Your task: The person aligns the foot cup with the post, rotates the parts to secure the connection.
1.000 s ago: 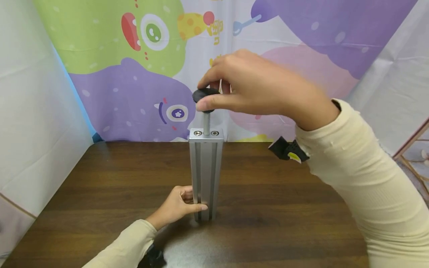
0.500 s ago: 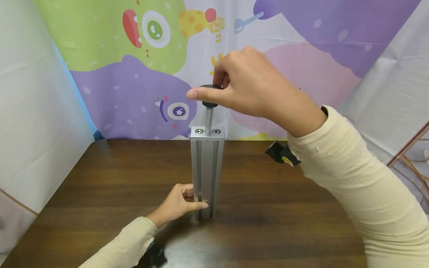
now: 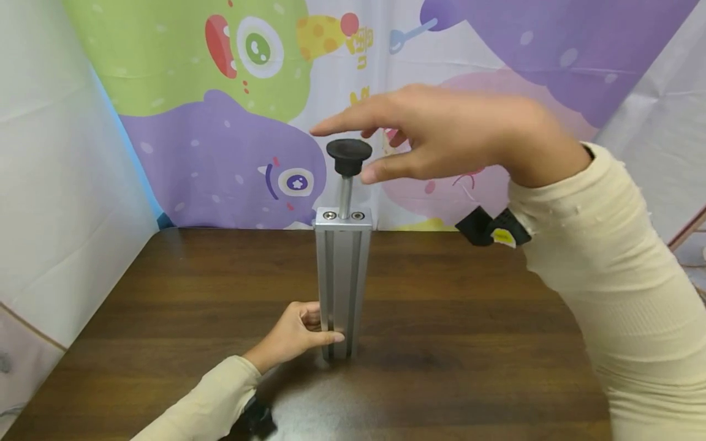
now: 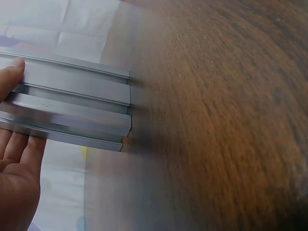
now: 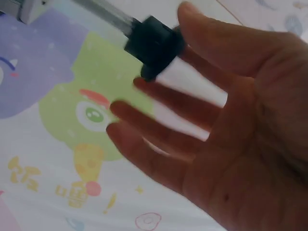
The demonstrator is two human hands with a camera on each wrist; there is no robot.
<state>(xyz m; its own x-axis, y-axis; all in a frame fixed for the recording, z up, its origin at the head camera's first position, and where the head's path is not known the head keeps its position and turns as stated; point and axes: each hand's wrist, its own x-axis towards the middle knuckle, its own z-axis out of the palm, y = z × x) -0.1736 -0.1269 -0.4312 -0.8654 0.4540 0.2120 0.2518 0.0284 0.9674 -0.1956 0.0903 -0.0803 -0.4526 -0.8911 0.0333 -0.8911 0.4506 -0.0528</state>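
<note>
An aluminium profile (image 3: 343, 288) stands upright on the table, with two screws visible in its top end plate. From that plate rises a metal rod (image 3: 345, 197) topped by a black levelling foot (image 3: 349, 157), its round flared side up. My left hand (image 3: 292, 337) grips the profile near its bottom, thumb across the front; the left wrist view shows the profile's grooved lower end (image 4: 72, 96) between thumb and fingers. Beside the foot my right hand (image 3: 441, 131) is spread, index finger stretched above it and thumb close to its right side. Whether the thumb touches it I cannot tell.
The brown wooden table (image 3: 469, 343) extends around the profile. Behind it hangs a cartoon-printed cloth (image 3: 220, 153), with a white cloth (image 3: 44, 153) at the left. A black strap piece (image 3: 491, 228) hangs at my right sleeve.
My right hand had its fingers and thumb on the levelling foot and turned at the wrist. Now its fingers have spread off the foot and it has moved right. My left hand keeps its grip.
</note>
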